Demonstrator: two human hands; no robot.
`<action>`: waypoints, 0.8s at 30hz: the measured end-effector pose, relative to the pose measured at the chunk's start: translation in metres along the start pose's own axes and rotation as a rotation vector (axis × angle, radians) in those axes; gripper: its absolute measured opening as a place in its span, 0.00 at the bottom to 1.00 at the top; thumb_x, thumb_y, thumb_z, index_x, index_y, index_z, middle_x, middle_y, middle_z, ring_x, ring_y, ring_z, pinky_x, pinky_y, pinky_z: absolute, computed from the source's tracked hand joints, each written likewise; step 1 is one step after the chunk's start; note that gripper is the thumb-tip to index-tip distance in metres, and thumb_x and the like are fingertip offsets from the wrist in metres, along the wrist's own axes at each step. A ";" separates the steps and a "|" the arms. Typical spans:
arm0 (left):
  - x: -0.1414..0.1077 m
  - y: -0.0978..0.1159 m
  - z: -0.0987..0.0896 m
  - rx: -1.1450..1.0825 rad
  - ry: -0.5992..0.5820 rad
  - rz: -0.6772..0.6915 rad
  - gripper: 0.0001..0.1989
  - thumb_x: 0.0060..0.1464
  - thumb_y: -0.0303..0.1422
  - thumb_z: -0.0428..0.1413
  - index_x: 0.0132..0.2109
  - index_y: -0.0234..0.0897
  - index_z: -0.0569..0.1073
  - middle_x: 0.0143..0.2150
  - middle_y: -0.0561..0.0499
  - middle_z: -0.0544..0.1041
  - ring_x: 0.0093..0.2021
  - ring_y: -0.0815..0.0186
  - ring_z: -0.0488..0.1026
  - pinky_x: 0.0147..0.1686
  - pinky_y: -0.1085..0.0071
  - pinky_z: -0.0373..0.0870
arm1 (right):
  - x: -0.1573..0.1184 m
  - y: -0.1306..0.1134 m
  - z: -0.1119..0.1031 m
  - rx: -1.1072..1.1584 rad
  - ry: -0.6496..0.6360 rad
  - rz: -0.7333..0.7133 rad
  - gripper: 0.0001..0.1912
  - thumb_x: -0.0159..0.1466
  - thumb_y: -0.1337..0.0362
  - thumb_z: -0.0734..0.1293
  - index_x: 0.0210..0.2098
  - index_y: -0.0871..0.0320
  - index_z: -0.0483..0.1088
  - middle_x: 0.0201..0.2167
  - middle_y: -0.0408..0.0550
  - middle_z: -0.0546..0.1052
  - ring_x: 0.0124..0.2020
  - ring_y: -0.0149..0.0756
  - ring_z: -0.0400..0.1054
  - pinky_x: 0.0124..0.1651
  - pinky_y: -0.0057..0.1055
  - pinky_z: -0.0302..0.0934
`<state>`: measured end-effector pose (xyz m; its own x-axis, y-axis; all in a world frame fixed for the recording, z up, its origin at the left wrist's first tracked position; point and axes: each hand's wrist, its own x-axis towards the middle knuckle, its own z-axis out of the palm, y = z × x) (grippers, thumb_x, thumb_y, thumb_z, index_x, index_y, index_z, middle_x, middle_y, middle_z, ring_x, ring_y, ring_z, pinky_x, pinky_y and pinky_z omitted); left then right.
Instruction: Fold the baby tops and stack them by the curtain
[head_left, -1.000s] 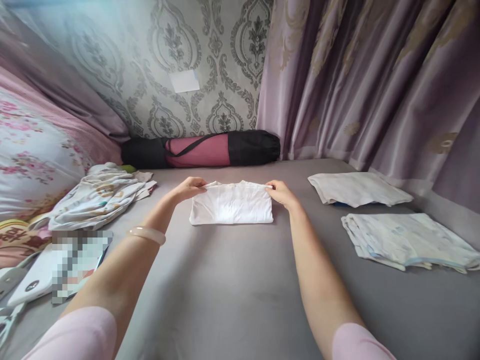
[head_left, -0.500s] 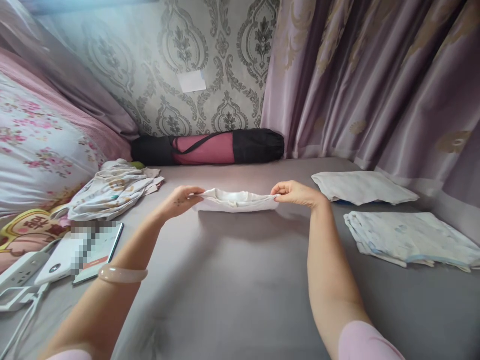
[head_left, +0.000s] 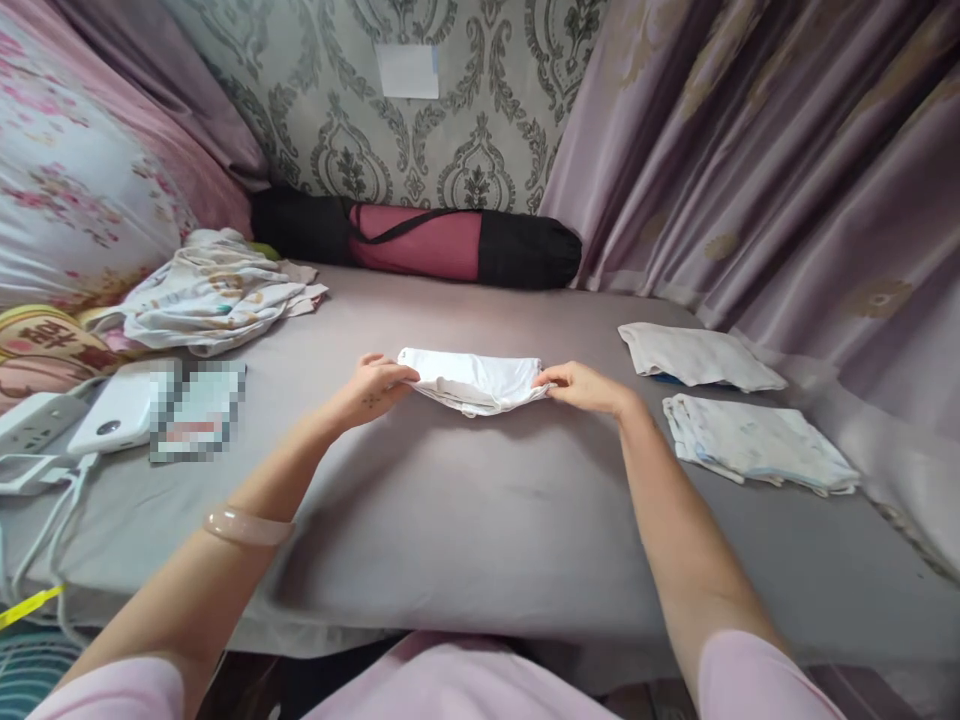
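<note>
A folded white cloth garment (head_left: 480,372) is stretched between my two hands over the middle of the grey bed sheet (head_left: 450,530). My left hand (head_left: 373,388) pinches its near left corner between thumb and fingers. At the near right corner, my right hand (head_left: 579,386) grips it the same way. The near edge sags between the hands and shows several fabric layers, while the far part looks smooth and flat. Whether its underside touches the sheet, I cannot tell.
Two folded cloth stacks lie at right, an upper one (head_left: 701,355) and a lower one (head_left: 761,440). Rumpled clothes (head_left: 217,290) sit at left, above a white power bank (head_left: 127,405) and a power strip (head_left: 41,425). A black and pink long bag (head_left: 416,240) lies along the wall.
The view has tipped downward, so the bed's near edge now shows. The white garment's far part has come down flatter, with its upper face visible; both hands keep their grip.
</note>
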<state>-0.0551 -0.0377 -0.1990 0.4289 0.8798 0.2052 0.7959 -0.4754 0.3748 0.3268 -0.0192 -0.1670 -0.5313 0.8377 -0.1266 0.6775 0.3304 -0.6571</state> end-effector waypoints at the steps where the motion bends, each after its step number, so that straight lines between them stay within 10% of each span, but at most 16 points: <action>1: -0.003 0.000 0.001 0.005 -0.007 0.005 0.16 0.59 0.38 0.46 0.45 0.40 0.77 0.40 0.48 0.80 0.44 0.62 0.75 0.65 0.57 0.49 | -0.006 0.000 0.006 -0.010 0.042 -0.010 0.19 0.57 0.71 0.60 0.43 0.57 0.79 0.42 0.44 0.81 0.42 0.37 0.73 0.48 0.29 0.63; 13: -0.035 0.010 -0.008 -0.040 -0.165 0.053 0.19 0.54 0.29 0.44 0.47 0.43 0.76 0.47 0.52 0.80 0.50 0.63 0.74 0.68 0.51 0.40 | -0.049 -0.022 0.020 -0.034 0.004 0.030 0.19 0.59 0.73 0.61 0.45 0.56 0.78 0.49 0.46 0.80 0.51 0.40 0.71 0.57 0.34 0.61; 18: -0.018 0.025 -0.007 -0.057 -0.041 -0.028 0.24 0.54 0.25 0.42 0.52 0.39 0.74 0.51 0.50 0.79 0.49 0.65 0.75 0.65 0.61 0.54 | -0.018 -0.037 0.032 -0.132 0.205 0.066 0.19 0.65 0.69 0.58 0.48 0.55 0.77 0.50 0.47 0.79 0.50 0.39 0.72 0.56 0.32 0.61; 24: 0.026 0.058 0.046 -0.016 0.027 0.057 0.21 0.60 0.25 0.42 0.58 0.33 0.68 0.58 0.38 0.72 0.62 0.56 0.67 0.62 0.58 0.62 | 0.043 -0.065 0.097 -0.406 0.266 -0.015 0.26 0.69 0.70 0.51 0.64 0.64 0.63 0.65 0.56 0.65 0.68 0.41 0.55 0.69 0.39 0.45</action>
<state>0.0217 -0.0421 -0.2135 0.4615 0.8508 0.2514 0.7633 -0.5252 0.3762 0.2104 -0.0464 -0.2022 -0.4304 0.8959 0.1099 0.8426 0.4424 -0.3072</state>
